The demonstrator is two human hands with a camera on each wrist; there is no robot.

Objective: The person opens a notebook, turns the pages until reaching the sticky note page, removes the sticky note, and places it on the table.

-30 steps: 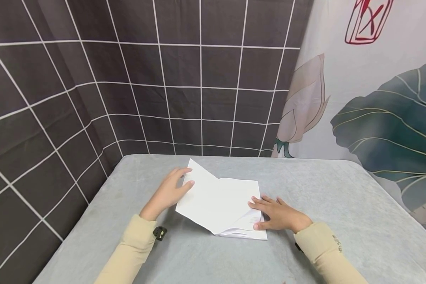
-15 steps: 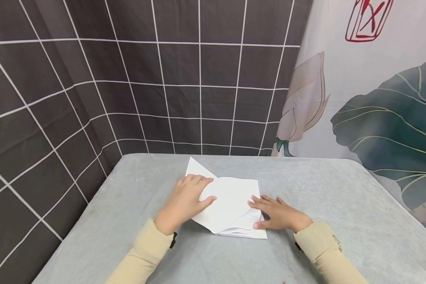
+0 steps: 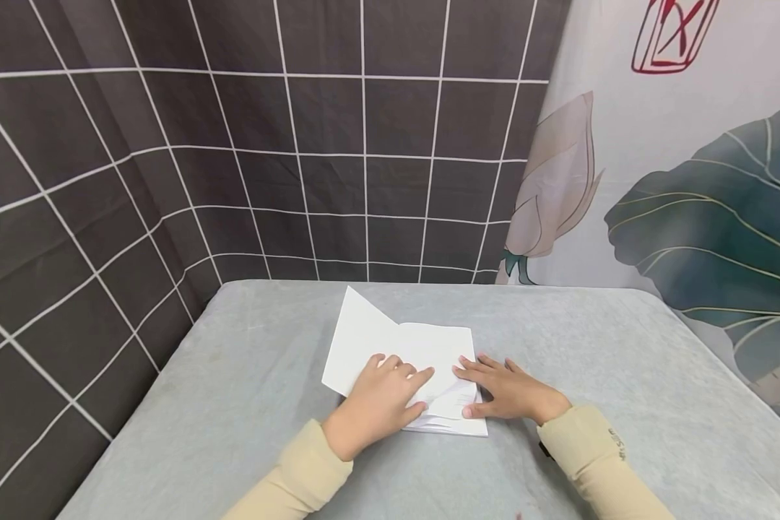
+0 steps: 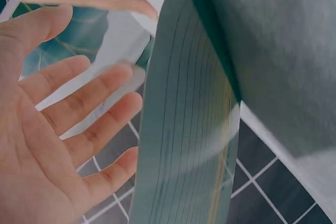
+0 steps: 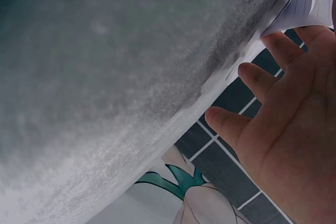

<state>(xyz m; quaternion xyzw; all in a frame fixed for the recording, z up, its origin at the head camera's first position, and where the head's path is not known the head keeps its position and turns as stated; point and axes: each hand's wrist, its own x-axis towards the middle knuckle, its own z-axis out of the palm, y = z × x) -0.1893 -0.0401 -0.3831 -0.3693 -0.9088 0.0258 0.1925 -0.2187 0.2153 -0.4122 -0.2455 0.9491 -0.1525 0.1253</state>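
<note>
An open notebook [image 3: 435, 347] with white pages lies at the middle of the table. Its left leaf [image 3: 357, 339] stands raised at an angle; in the left wrist view a lined page [image 4: 184, 119] shows at its side. My left hand [image 3: 380, 397] is over the lower middle of the notebook, fingers extended toward the right page. Its palm faces the lined page in the left wrist view, with nothing held. My right hand [image 3: 510, 393] rests on the notebook's right edge, fingers spread and thumb near the lower corner, where several page edges are lifted.
The grey cloth-covered table [image 3: 624, 361] extends around the notebook. Behind it hangs a dark curtain [image 3: 338, 180] with white grid lines, and a floral printed curtain [image 3: 689, 217] hangs at the right.
My left hand has let go of the raised left leaf and moved right and toward me, across the notebook. The leaf stays tilted up. My right hand has stayed in place.
</note>
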